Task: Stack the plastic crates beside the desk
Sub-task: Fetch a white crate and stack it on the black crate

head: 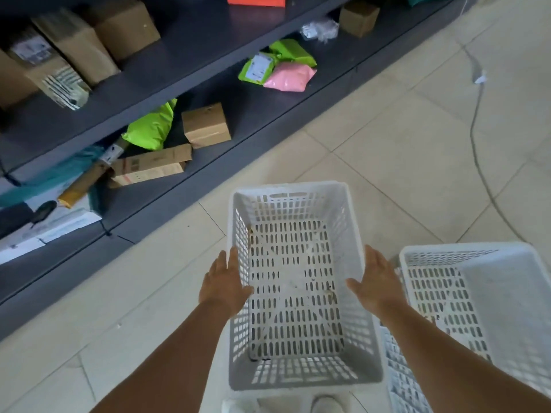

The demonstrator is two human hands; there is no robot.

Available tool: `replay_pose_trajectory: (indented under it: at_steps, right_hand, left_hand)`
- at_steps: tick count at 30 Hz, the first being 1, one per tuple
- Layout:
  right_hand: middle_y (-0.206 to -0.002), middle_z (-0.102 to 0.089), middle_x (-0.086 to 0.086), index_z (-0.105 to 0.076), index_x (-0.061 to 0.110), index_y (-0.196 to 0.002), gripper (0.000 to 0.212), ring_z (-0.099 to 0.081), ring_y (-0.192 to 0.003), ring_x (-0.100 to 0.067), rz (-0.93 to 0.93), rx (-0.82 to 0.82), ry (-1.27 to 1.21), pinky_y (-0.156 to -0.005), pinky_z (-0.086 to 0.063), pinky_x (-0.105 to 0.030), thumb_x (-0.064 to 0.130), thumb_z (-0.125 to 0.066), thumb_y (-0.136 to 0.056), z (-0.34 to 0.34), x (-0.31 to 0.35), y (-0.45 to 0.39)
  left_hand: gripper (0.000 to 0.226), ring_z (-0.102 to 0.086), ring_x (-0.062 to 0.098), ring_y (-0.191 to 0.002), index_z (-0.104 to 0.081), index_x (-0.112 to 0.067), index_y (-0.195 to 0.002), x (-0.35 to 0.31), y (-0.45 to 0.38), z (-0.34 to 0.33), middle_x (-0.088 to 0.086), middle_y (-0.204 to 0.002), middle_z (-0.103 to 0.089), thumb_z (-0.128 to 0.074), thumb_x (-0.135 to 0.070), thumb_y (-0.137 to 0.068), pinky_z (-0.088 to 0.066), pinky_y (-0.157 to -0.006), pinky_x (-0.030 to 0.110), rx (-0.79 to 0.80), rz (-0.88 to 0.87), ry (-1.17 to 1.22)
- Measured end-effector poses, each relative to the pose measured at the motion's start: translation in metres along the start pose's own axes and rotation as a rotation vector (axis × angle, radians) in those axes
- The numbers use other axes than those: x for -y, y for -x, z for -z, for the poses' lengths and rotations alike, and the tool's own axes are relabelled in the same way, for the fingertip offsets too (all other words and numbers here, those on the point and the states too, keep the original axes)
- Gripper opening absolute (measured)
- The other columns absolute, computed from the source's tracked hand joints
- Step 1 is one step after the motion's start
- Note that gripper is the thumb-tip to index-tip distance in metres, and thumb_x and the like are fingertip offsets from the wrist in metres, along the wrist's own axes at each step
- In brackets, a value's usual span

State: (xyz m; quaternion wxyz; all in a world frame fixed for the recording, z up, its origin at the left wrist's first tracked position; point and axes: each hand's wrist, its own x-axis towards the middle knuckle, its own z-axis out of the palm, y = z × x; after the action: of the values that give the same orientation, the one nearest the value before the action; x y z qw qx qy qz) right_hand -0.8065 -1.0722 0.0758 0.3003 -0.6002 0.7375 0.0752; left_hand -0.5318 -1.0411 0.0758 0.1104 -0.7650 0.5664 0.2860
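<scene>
1. The left hand [224, 284] lies flat against the outside of the left long wall of a white slotted crate [293, 281], fingers straight and together, thumb hooked over the rim toward the inside.
2. The right hand [376, 284] mirrors it on the right long wall, fingers straight and pointing away from the person, thumb spread inward over the rim; neither hand curls round the plastic.
3. That crate sits upright with its open top facing the camera, its short handle-slotted end wall farthest from the person. Whether it rests on the tiled floor [387, 138] or is lifted off it I cannot tell.
4. A second white crate [489, 311] stands just beside it on the right, near the lower right corner of the floor; its left wall is close to the right forearm. Whether the two crates touch I cannot tell.
5. A pale shoe tip [326, 404] shows on the floor under the near edge of the first crate.
6. A dark shelving unit [185, 70] runs along the floor's left edge. Its lower shelf holds a small brown box [206, 125], a lime-green mailer [152, 128], a pink mailer [289, 76] and a flat cardboard parcel [149, 168].
7. A thin grey cable [477, 114] trails across the tiles toward the right edge.
</scene>
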Motion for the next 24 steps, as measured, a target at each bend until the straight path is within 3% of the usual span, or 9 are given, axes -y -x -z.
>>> replay_pose_trajectory:
  at_steps: [10,13,16,20,24]
  right_hand:
    - [-0.159,-0.005,-0.015,0.006,0.008,-0.151,0.095,-0.014,-0.146,-0.033,-0.057,0.002,-0.078,-0.118,-0.022,-0.043,0.024,-0.063,-0.089,-0.071,-0.024,-0.056]
    - [-0.154,-0.015,-0.019,0.01,0.01,-0.151,0.098,-0.023,-0.141,-0.034,-0.077,-0.033,-0.116,-0.115,-0.029,-0.041,0.018,-0.064,-0.087,-0.08,-0.026,-0.058]
    - [-0.15,-0.018,-0.019,0.01,0.008,-0.151,0.097,-0.029,-0.137,-0.034,-0.115,-0.07,-0.134,-0.108,-0.035,-0.04,0.015,-0.063,-0.088,-0.083,-0.023,-0.059]
    - [-0.152,-0.015,-0.018,0.009,0.007,-0.151,0.091,-0.029,-0.137,-0.032,-0.157,-0.071,-0.158,-0.107,-0.036,-0.038,0.003,-0.056,-0.088,-0.082,-0.017,-0.057]
    - [-0.153,-0.016,-0.019,0.001,0.008,-0.151,0.085,-0.025,-0.141,-0.035,-0.157,-0.056,-0.205,-0.113,-0.032,-0.045,-0.004,-0.053,-0.086,-0.08,-0.014,-0.047]
  left_hand:
    - [0.1,-0.024,0.038,-0.141,0.01,-0.013,-0.15,0.006,-0.058,-0.074,0.021,-0.156,0.008,-0.065,-0.031,-0.086,-0.031,-0.112,0.041,0.007,0.082,-0.014]
    - [0.101,-0.04,0.036,-0.129,0.008,-0.015,-0.15,0.009,-0.063,-0.079,0.02,-0.148,-0.012,-0.069,-0.022,-0.083,-0.043,-0.103,0.041,-0.02,0.114,0.071]
    - [0.103,-0.042,0.034,-0.123,0.006,-0.014,-0.15,0.01,-0.067,-0.079,0.02,-0.136,-0.027,-0.071,-0.014,-0.081,-0.043,-0.1,0.037,-0.067,0.118,0.182]
    - [0.106,-0.037,0.036,-0.129,0.016,-0.004,-0.147,0.013,-0.067,-0.076,0.023,-0.14,-0.026,-0.068,-0.013,-0.083,-0.038,-0.105,0.038,-0.079,0.168,0.241]
    - [0.102,-0.038,0.036,-0.129,0.013,0.001,-0.147,0.023,-0.054,-0.07,0.023,-0.14,-0.027,-0.067,-0.014,-0.084,-0.039,-0.105,0.038,-0.06,0.172,0.213]
